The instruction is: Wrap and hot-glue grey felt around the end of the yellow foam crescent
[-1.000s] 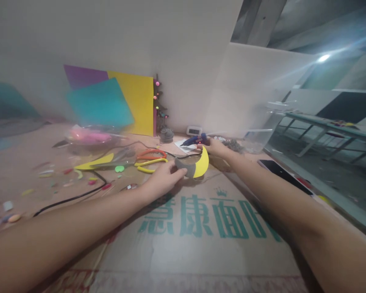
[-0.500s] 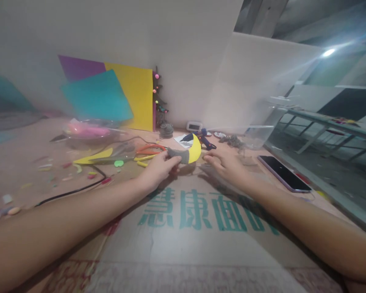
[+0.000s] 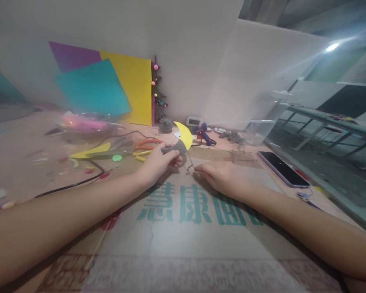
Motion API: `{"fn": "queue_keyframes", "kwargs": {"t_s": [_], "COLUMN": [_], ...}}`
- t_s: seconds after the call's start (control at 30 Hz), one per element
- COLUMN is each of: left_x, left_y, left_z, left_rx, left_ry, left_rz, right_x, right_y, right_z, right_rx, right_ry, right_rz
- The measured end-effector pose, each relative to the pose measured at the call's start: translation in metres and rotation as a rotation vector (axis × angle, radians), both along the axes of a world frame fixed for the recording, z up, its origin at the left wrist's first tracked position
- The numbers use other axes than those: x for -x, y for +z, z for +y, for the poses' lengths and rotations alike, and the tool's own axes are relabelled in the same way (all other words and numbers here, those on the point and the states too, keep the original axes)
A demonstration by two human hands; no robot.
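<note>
My left hand [image 3: 161,162] is closed on a crescent moon shape [image 3: 184,136], its upper part bare yellow and its lower end covered in grey wrapping. The yellow tip points up and to the left. A thin strand [image 3: 190,159] runs down from the crescent towards the fingertips of my right hand [image 3: 221,177]. That hand rests low over the printed board, its fingers pressed together at the strand's end. Its thumb is mostly hidden.
Behind my left hand lie orange-handled scissors [image 3: 146,143] and a yellow scrap [image 3: 93,150]. A blue glue gun [image 3: 205,134], a small white clock [image 3: 194,121] and grey clumps [image 3: 232,137] stand at the back. A phone [image 3: 282,169] lies right; coloured sheets [image 3: 93,87] lean on the wall.
The crescent has swung up and left in my left hand, its yellow tip now higher. My right hand has moved down and slightly left, and the strand now shows between the hands.
</note>
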State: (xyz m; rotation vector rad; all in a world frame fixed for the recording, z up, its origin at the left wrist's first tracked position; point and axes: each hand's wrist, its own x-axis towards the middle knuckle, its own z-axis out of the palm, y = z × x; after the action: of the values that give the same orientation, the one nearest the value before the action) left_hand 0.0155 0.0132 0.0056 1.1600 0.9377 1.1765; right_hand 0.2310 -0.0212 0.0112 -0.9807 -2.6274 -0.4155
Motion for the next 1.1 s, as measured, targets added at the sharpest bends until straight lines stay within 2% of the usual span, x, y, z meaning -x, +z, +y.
{"fn": "queue_keyframes", "kwargs": {"t_s": [0.13,0.2,0.3,0.37,0.43,0.53,0.6,0.67,0.73,0.8,0.93,1.0,1.1], "left_x": [0.001,0.001,0.002,0.003,0.004,0.006,0.007,0.007,0.006,0.005,0.003,0.002,0.005], "left_y": [0.0,-0.001,-0.001,0.0,0.002,0.003,0.004,0.004,0.003,0.0,-0.003,0.002,0.02], "left_z": [0.002,0.002,-0.001,-0.003,-0.005,-0.007,-0.007,-0.008,-0.008,-0.006,-0.004,-0.004,-0.01], "left_rx": [-0.034,-0.046,-0.069,-0.098,-0.138,-0.182,-0.212,-0.255,-0.291,-0.278,-0.104,-0.044,-0.012], "left_ry": [0.046,0.025,-0.02,-0.027,-0.023,-0.028,-0.041,-0.043,-0.037,-0.054,-0.163,-0.228,-0.306], "left_rz": [-0.003,0.006,0.016,0.034,0.083,0.178,0.218,0.252,0.287,0.264,0.046,-0.068,-0.188], "right_x": [0.003,0.006,0.008,0.007,0.004,0.002,0.003,0.005,0.008,0.011,0.014,0.015,0.016], "right_y": [0.007,0.011,0.017,0.02,0.021,0.012,0.002,-0.006,-0.01,-0.009,-0.004,-0.003,0.001], "right_z": [-0.015,-0.02,-0.022,-0.017,-0.008,0.006,0.013,0.015,0.013,0.007,-0.005,-0.009,-0.011], "right_rx": [-0.074,-0.095,-0.104,-0.064,0.024,0.279,0.507,0.682,0.724,0.659,0.561,0.552,0.554], "right_ry": [0.257,0.346,0.401,0.328,0.161,-0.086,-0.104,-0.039,-0.023,-0.06,-0.046,-0.025,-0.062], "right_rz": [-0.317,-0.33,-0.203,-0.042,0.208,0.593,0.749,0.819,0.786,0.665,0.403,0.306,0.218]}}
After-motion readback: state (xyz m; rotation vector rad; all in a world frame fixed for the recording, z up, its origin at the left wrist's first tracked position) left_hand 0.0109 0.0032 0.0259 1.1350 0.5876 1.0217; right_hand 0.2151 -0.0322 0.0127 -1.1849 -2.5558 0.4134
